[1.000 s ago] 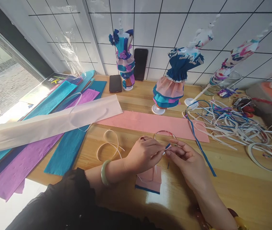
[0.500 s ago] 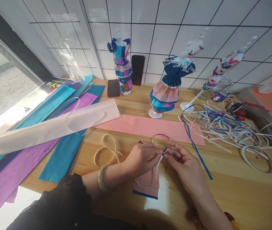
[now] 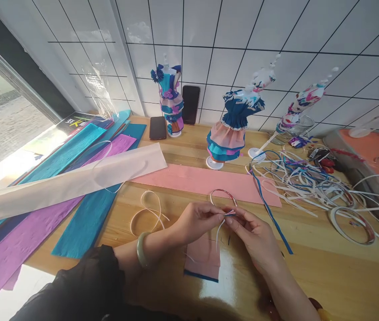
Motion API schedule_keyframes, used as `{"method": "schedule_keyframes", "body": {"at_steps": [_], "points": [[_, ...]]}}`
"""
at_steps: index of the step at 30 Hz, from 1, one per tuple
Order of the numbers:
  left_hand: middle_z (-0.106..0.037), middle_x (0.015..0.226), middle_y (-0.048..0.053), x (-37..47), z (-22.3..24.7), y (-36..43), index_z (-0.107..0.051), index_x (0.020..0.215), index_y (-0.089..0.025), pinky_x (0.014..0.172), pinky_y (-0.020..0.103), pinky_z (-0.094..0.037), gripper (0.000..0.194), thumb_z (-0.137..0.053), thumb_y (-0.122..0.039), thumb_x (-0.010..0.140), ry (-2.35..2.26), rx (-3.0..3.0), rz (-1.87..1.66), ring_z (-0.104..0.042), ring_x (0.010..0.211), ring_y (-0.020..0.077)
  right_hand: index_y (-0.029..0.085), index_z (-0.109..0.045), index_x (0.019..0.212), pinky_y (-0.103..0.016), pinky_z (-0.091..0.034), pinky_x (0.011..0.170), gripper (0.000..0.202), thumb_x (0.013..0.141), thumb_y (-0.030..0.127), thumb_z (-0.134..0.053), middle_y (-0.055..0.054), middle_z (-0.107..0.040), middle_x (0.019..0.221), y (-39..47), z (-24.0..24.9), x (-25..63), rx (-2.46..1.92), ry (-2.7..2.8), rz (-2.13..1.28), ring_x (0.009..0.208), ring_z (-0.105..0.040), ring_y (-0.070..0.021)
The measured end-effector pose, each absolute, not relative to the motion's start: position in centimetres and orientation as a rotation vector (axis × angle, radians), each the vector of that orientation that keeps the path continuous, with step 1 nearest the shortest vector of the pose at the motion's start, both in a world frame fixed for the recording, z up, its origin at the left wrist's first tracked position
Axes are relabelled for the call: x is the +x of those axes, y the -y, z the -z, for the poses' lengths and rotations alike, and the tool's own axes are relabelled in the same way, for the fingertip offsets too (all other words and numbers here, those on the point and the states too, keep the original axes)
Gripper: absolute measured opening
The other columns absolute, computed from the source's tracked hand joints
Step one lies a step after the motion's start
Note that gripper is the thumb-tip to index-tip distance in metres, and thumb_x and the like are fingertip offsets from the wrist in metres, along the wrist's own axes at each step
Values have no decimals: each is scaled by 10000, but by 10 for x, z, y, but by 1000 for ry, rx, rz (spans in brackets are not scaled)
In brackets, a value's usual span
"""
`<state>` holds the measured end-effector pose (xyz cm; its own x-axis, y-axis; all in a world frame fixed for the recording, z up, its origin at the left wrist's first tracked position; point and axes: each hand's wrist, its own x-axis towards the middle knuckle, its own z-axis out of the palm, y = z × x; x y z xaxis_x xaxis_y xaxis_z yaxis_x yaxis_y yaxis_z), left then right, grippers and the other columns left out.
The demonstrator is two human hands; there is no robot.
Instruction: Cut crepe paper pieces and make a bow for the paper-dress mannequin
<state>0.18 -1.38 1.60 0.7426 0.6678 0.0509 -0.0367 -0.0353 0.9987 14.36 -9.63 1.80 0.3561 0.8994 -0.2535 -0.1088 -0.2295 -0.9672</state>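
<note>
My left hand and my right hand meet over the table, pinching a small folded piece of pink and blue crepe paper between their fingertips. A thin white strip hangs down from the left fingertips. Below the hands lies a pink crepe paper piece with a dark blue lower edge. Just behind my fingers rests a roll of narrow tape, partly hidden. A loose pale strip curls on the table left of my left hand.
A long pink paper strip crosses behind the hands. Teal, purple and white crepe sheets spread at left. Paper-dressed mannequin stands line the wall, beside phones. Tangled strips and a tape roll lie at right.
The folded paper between my fingertips has turned flatter, and my left fingers have curled in closer around it. The view has tilted slightly upward.
</note>
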Motion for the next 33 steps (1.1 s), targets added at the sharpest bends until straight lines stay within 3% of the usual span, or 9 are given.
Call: {"method": "schedule_keyframes", "body": {"at_steps": [9, 15, 25, 33], "points": [[-651, 731, 41, -1, -13, 8, -687, 801, -121, 764, 282, -470, 335, -600, -443, 766, -503, 1251, -469, -585, 729, 139, 226, -698, 846, -350, -469, 828, 216, 699, 384, -689, -43, -681, 855, 97, -17, 143, -1519, 856, -1055, 866, -599, -212], [-631, 715, 31, -2, -13, 9, -673, 765, -116, 729, 251, -465, 344, -559, -438, 796, -506, 1301, -470, -559, 685, 112, 225, -667, 798, -323, -448, 795, 166, 733, 376, -650, -47, -651, 867, 97, -20, 141, -1605, 1009, -866, 889, -567, -216], [-642, 714, 30, 0, -9, 7, -670, 777, -129, 718, 263, -478, 358, -582, -476, 765, -523, 1209, -442, -573, 669, 112, 229, -649, 780, -321, -446, 764, 154, 739, 376, -633, -44, -633, 839, 97, -26, 137, -1608, 1032, -844, 863, -565, -221], [-626, 729, 39, -3, -7, -1, -640, 913, -104, 642, 232, -444, 395, -543, -471, 802, -582, 1226, -542, -554, 651, 95, 219, -650, 848, -308, -452, 712, 223, 730, 408, -654, -11, -657, 690, 97, -24, 141, -1574, 866, -1029, 673, -591, -180]]}}
